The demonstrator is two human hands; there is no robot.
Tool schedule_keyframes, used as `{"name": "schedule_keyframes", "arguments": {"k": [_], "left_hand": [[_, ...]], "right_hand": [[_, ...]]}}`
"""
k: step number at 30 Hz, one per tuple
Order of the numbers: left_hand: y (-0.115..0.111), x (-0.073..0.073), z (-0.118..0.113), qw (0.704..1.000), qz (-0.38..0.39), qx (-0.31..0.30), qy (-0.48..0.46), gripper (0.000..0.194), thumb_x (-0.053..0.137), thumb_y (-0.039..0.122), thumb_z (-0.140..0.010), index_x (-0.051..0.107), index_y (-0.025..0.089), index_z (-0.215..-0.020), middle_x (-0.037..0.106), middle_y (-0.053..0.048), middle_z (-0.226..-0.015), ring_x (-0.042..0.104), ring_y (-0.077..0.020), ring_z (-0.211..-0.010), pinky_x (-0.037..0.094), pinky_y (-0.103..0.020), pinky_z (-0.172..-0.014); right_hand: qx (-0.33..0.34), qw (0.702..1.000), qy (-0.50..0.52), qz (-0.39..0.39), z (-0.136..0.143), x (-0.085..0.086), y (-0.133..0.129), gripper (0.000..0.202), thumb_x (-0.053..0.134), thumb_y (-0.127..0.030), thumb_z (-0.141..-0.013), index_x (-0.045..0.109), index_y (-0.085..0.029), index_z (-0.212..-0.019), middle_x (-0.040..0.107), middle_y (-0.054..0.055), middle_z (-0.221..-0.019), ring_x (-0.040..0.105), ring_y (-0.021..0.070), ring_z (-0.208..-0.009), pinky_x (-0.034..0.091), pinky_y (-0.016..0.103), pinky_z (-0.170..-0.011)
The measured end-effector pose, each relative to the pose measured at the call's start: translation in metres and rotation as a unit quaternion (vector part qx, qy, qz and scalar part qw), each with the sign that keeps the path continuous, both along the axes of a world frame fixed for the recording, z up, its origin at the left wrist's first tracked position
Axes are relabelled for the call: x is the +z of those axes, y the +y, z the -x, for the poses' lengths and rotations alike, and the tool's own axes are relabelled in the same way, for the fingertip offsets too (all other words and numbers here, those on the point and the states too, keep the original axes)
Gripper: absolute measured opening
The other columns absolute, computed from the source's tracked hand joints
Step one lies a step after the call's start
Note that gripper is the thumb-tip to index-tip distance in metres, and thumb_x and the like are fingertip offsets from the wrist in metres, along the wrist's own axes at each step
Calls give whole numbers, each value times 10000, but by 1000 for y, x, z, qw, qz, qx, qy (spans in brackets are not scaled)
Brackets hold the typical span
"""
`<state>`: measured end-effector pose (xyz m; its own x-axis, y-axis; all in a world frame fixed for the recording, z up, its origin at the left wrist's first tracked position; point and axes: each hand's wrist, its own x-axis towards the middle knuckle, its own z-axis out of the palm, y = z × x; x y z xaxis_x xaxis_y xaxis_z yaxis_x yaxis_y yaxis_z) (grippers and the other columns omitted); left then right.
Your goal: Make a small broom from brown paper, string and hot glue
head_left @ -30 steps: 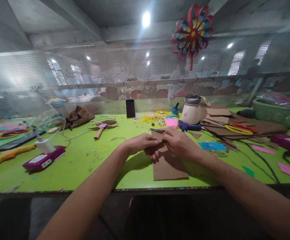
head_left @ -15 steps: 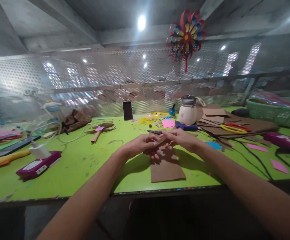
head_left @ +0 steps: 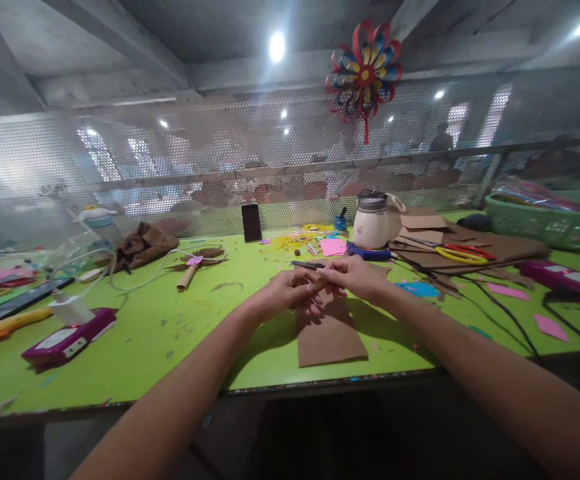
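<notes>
A brown paper sheet (head_left: 331, 339) lies flat on the green table (head_left: 160, 333) near its front edge. My left hand (head_left: 287, 297) and my right hand (head_left: 359, 277) meet fingertip to fingertip over the sheet's far edge. Both pinch that edge, which is lifted a little off the table. The exact spot between the fingers is hidden. Small dark scissors (head_left: 307, 265) lie just beyond my fingers.
A white jar (head_left: 370, 227), a blue glue gun (head_left: 370, 253), pink paper (head_left: 333, 247) and a standing phone (head_left: 251, 222) sit behind. Cardboard pieces with yellow and red scissors (head_left: 463, 255) and a green basket (head_left: 545, 227) are right. A magenta box (head_left: 67, 337) and cables lie left.
My hands have risen slightly off the sheet and drawn its far edge up with them. The camera has tilted up and shifted a little.
</notes>
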<state>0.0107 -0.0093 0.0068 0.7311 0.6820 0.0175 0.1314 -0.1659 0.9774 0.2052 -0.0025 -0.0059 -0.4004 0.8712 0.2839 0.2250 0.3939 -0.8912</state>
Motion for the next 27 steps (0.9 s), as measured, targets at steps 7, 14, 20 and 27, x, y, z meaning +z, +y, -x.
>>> {"name": "schedule_keyframes", "arguments": {"k": [7,14,20,27], "left_hand": [[1,3,-1,993,-99,17,67,250,487,389,-886,502,145,-939,579,0,-684,587,-84,-529,441,-201,-487],[-5,5,-2,989,-116,5,88,275,432,397,-906,452,155,-1035,622,-14,-639,627,-123,-552,475,-234,-523],[-6,-3,-7,971,-216,69,77,159,420,317,-912,439,160,-928,633,-28,-684,617,-116,-621,491,-263,-609],[-7,-4,-10,944,-295,119,90,131,460,259,-878,443,153,-954,629,-53,-802,602,-119,-681,486,-269,-637]], "right_hand": [[7,998,-35,-44,0,3,-4,370,608,-485,-785,589,-155,-619,578,4,-541,508,93,-501,388,231,-500],[17,997,-21,-71,-4,2,-4,392,574,-492,-801,591,-155,-600,545,-20,-491,464,71,-450,367,210,-461],[-5,996,43,-72,-3,4,-4,292,700,-430,-699,640,-144,-690,621,8,-601,555,111,-561,436,251,-557],[45,989,140,-14,2,5,-7,283,761,-351,-644,626,-147,-786,686,47,-722,647,167,-677,504,337,-694]]}}
